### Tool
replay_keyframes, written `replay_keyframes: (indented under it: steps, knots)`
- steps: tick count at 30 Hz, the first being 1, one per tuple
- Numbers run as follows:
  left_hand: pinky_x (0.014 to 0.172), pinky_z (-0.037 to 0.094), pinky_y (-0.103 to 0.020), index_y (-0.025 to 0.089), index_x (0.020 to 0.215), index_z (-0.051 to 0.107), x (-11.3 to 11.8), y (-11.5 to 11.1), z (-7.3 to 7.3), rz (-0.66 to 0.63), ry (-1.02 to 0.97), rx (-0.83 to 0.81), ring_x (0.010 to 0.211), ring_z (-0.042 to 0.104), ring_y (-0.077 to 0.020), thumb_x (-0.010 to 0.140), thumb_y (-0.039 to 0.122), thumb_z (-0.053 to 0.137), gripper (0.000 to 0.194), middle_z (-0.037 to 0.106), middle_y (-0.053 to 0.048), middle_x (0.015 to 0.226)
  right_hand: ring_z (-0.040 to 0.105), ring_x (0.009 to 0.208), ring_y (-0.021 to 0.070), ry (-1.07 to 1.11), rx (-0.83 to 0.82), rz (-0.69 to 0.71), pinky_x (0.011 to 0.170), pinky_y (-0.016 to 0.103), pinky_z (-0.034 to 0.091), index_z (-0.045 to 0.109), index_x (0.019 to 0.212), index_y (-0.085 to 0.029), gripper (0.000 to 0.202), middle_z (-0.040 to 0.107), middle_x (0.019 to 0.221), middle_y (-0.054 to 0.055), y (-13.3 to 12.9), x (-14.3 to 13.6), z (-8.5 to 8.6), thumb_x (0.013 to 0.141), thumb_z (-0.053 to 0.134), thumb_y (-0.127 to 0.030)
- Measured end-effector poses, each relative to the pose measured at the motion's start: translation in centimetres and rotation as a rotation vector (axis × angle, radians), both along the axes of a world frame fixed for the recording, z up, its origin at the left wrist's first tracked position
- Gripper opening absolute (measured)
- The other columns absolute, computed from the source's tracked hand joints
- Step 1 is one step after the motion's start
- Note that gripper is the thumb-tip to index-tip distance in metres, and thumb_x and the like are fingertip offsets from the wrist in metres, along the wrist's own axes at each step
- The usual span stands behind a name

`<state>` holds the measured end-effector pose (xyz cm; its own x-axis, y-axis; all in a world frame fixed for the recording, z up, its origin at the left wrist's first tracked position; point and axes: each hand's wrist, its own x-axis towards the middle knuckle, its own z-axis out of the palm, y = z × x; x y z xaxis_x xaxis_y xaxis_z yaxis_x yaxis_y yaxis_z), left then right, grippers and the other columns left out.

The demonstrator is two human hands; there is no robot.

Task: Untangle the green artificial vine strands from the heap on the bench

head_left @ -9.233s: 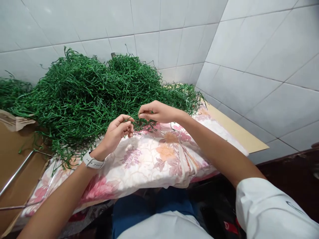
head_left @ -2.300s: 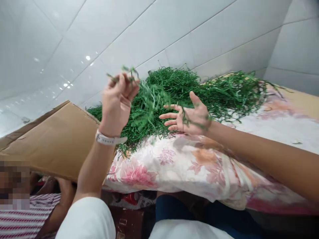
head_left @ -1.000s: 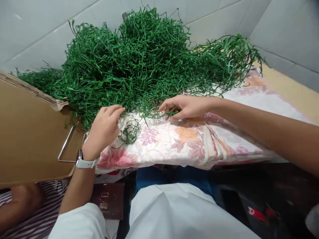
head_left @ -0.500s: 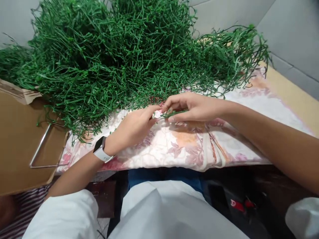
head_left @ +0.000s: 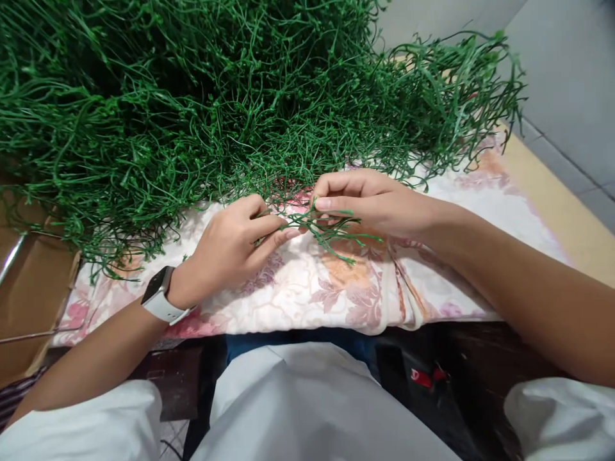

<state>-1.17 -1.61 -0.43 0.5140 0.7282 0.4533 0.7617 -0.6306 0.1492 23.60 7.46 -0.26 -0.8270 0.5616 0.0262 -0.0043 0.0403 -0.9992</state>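
Between my two hands is a small sprig of green plastic-looking stems (head_left: 336,234), its thin branches spreading out to the right, below my right fingers. My left hand (head_left: 240,237), with a watch on its wrist, pinches the sprig's left end between thumb and forefinger. The thumb and fingertips of my right hand (head_left: 358,198) close on its branches. Just beyond the fingers rises a big tangled heap of the same green sprigs (head_left: 230,115). Both hands are over a floral cloth (head_left: 307,288) spread on the table.
A cardboard box (head_left: 33,282) with a metal wire (head_left: 29,336) stands at the left edge. Bare pale tabletop (head_left: 552,192) shows at the right, beside a grey wall (head_left: 567,77). A dark bag with a red tag (head_left: 421,378) lies below the table edge.
The sprig between my hands now shows spread out. My left fingers have closed into a pinch, and my right thumb has moved up against the fingers. The view has shifted slightly.
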Motion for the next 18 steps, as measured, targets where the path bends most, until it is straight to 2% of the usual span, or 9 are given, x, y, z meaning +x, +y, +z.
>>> replay_keyframes:
  steps: [4, 8, 12, 15, 18]
  knots:
    - [0.077, 0.044, -0.037, 0.020, 0.098, 0.082, -0.30, 0.41, -0.50, 0.047, -0.097, 0.104, 0.092, 0.054, -0.0221, 0.103, 0.039, 0.064, 0.026, 0.061, -0.011, 0.100, 0.046, 0.064, 0.0078, 0.029, -0.090, 0.002, 0.057, 0.023, 0.034, 0.060, 0.087, -0.017, 0.047, 0.056, 0.078, -0.002, -0.06, -0.17, -0.38, 0.092, 0.081, -0.059]
    - [0.081, 0.045, -0.041, 0.022, 0.102, 0.081, -0.48, 0.73, -0.99, 0.049, -0.173, 0.192, 0.092, 0.056, -0.0227, 0.102, 0.041, 0.066, 0.024, 0.068, -0.011, 0.101, 0.050, 0.069, 0.0086, 0.022, -0.037, -0.042, 0.061, 0.023, 0.039, 0.062, 0.090, -0.016, 0.049, 0.058, 0.082, 0.000, -0.19, -0.32, -0.45, 0.091, 0.081, -0.061]
    - [0.090, 0.048, -0.043, 0.024, 0.102, 0.080, -0.29, 0.65, -0.86, 0.081, -0.236, 0.089, 0.093, 0.063, -0.0232, 0.102, 0.040, 0.064, 0.024, 0.077, -0.009, 0.100, 0.050, 0.067, 0.0083, -0.012, 0.003, -0.046, 0.059, 0.022, 0.040, 0.064, 0.093, -0.017, 0.048, 0.058, 0.077, -0.001, -0.28, -0.44, -0.30, 0.092, 0.079, -0.062]
    - [0.091, 0.047, -0.042, 0.025, 0.106, 0.081, -0.26, 0.56, -0.75, 0.077, -0.310, -0.020, 0.092, 0.063, -0.0235, 0.103, 0.037, 0.061, 0.024, 0.077, -0.007, 0.092, 0.057, 0.068, 0.0091, 0.007, 0.019, 0.027, 0.062, 0.022, 0.046, 0.066, 0.094, -0.016, 0.044, 0.063, 0.078, -0.001, -0.24, -0.49, -0.45, 0.089, 0.084, -0.056]
    - [0.087, 0.046, -0.041, 0.025, 0.114, 0.081, -0.34, 0.53, -0.81, 0.039, -0.281, -0.042, 0.082, 0.059, -0.0220, 0.105, 0.029, 0.054, 0.029, 0.074, -0.005, 0.081, 0.060, 0.068, 0.0095, -0.002, 0.045, 0.071, 0.061, 0.022, 0.048, 0.069, 0.090, -0.015, 0.037, 0.067, 0.079, 0.000, -0.16, -0.46, -0.76, 0.086, 0.089, -0.046]
